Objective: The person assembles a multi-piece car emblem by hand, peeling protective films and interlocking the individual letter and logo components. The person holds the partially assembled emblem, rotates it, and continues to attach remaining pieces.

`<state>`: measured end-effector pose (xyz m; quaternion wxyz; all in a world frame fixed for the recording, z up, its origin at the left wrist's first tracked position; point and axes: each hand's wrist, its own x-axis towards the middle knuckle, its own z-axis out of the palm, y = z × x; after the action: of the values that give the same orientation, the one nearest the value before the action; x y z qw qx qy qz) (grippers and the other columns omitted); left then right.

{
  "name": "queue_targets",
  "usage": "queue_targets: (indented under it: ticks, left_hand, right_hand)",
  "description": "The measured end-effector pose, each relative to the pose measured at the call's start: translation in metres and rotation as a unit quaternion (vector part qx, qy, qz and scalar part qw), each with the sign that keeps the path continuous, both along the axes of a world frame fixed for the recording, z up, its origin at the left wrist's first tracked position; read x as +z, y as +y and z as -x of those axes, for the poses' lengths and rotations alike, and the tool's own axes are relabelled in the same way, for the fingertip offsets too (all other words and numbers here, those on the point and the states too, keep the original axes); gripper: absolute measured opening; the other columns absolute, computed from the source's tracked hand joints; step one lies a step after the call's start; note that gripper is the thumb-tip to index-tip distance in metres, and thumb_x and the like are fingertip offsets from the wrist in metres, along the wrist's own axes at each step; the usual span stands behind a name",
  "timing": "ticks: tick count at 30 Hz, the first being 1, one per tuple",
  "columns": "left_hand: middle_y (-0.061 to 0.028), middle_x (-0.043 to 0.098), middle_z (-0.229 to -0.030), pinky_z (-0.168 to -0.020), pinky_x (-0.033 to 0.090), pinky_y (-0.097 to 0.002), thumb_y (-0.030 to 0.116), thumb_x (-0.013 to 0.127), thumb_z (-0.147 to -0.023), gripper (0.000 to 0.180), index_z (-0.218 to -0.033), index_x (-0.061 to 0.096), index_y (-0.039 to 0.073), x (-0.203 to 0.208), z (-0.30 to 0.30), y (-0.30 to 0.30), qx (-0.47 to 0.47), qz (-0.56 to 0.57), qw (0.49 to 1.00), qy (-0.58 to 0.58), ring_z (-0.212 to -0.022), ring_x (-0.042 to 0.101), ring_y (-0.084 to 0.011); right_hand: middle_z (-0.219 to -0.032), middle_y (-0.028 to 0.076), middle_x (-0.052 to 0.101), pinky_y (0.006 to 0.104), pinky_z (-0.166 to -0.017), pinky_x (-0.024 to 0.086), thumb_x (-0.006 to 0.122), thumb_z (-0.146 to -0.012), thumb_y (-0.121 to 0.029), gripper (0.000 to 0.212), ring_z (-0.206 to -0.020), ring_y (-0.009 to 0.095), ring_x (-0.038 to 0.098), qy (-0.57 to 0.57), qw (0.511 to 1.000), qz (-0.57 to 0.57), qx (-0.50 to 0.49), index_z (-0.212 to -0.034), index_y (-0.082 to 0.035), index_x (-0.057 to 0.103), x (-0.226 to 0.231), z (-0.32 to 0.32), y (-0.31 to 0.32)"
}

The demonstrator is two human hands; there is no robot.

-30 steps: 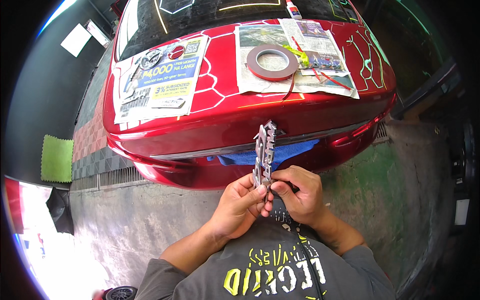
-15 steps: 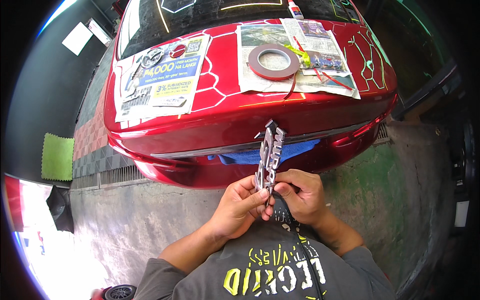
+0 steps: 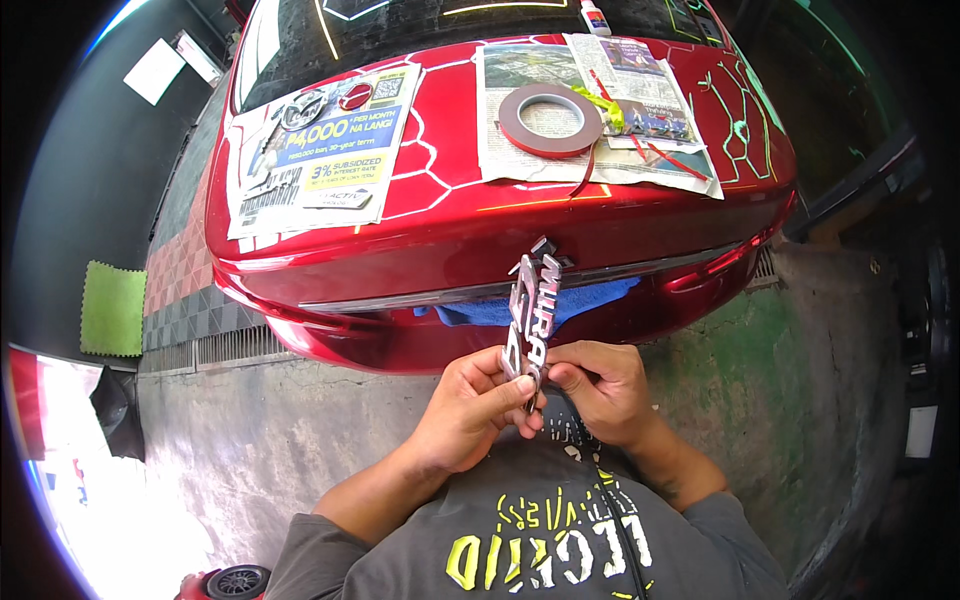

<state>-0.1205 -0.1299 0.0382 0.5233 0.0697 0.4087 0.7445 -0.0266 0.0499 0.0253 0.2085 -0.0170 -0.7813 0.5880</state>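
We logged, on the red car boot lid [image 3: 450,215], a newspaper sheet [image 3: 320,140] at left, rectangular, with a blue and yellow advert panel and a round red badge [image 3: 355,96] lying on it; a second newspaper sheet [image 3: 590,110] at right, pale, carrying a dark red roll of tape [image 3: 550,120] and loose red strips; a small white glue bottle [image 3: 594,15] at the rear edge; a green square cloth [image 3: 112,308] on the floor at far left. We held a chrome lettering emblem [image 3: 530,315] in front of the boot edge, above a blue cloth [image 3: 500,310]; its long axis ran upright, top tilted slightly right, lower end between our hands; left hand [image 3: 475,410] and right hand [image 3: 600,390] were close together, both pinched on the emblem's lower end.
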Motion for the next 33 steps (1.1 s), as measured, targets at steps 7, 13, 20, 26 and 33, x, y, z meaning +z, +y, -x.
queue_targets:
  ticks: [7, 13, 20, 26, 33]
  left_hand:
    - [-0.0141, 0.072, -0.098, -0.066, 0.061, -0.0284, 0.008, 0.064, -0.099, 0.022, -0.118, 0.059, 0.001, 0.007, 0.003, 0.001, 0.016, 0.019, 1.000, 0.011, -0.086, 0.074, -0.0245]
    - [-0.0154, 0.072, -0.099, -0.065, 0.061, -0.0276, 0.007, 0.063, -0.099, 0.024, -0.121, 0.058, 0.000, 0.004, 0.005, -0.001, 0.025, -0.015, 0.999, -0.013, -0.089, 0.074, -0.0249]
    - [-0.0152, 0.071, -0.100, -0.063, 0.060, -0.0273, 0.008, 0.062, -0.100, 0.025, -0.122, 0.057, 0.000, 0.005, 0.000, -0.002, 0.014, -0.024, 1.000, -0.015, -0.086, 0.074, -0.0243]
    - [-0.0162, 0.070, -0.095, -0.062, 0.061, -0.0279, 0.008, 0.062, -0.099, 0.023, -0.119, 0.055, 0.001, 0.006, -0.004, -0.003, 0.018, -0.022, 0.999, -0.027, -0.083, 0.074, -0.0262]
    - [-0.0155, 0.071, -0.092, -0.061, 0.060, -0.0269, 0.007, 0.063, -0.098, 0.021, -0.117, 0.056, 0.002, 0.004, -0.006, -0.005, 0.000, -0.027, 0.998, -0.052, -0.078, 0.074, -0.0249]
  right_hand:
    - [-0.081, 0.012, 0.072, 0.0329, -0.061, 0.054, 0.071, -0.092, -0.009, 0.014, -0.068, 0.024, 0.070, 0.044, 0.992, -0.120, -0.011, -0.104, -0.001, 0.071, 0.000, 0.000, 0.006]
    - [-0.082, 0.012, 0.071, 0.0343, -0.061, 0.054, 0.069, -0.090, -0.001, 0.016, -0.069, 0.027, 0.070, 0.101, 0.987, -0.115, -0.048, -0.106, -0.001, 0.068, -0.009, 0.000, 0.001]
    - [-0.083, 0.012, 0.071, 0.0358, -0.062, 0.055, 0.071, -0.086, 0.001, 0.017, -0.071, 0.028, 0.070, 0.129, 0.977, -0.162, -0.046, -0.103, -0.002, 0.067, -0.008, 0.004, -0.002]
    - [-0.085, 0.012, 0.072, 0.0364, -0.062, 0.054, 0.073, -0.084, 0.001, 0.018, -0.070, 0.029, 0.070, 0.136, 0.974, -0.175, -0.044, -0.101, -0.002, 0.068, -0.005, 0.004, -0.002]
    - [-0.084, 0.012, 0.072, 0.0370, -0.061, 0.053, 0.076, -0.079, 0.003, 0.022, -0.069, 0.028, 0.069, 0.156, 0.968, -0.195, -0.038, -0.099, -0.002, 0.068, -0.004, 0.003, 0.000]
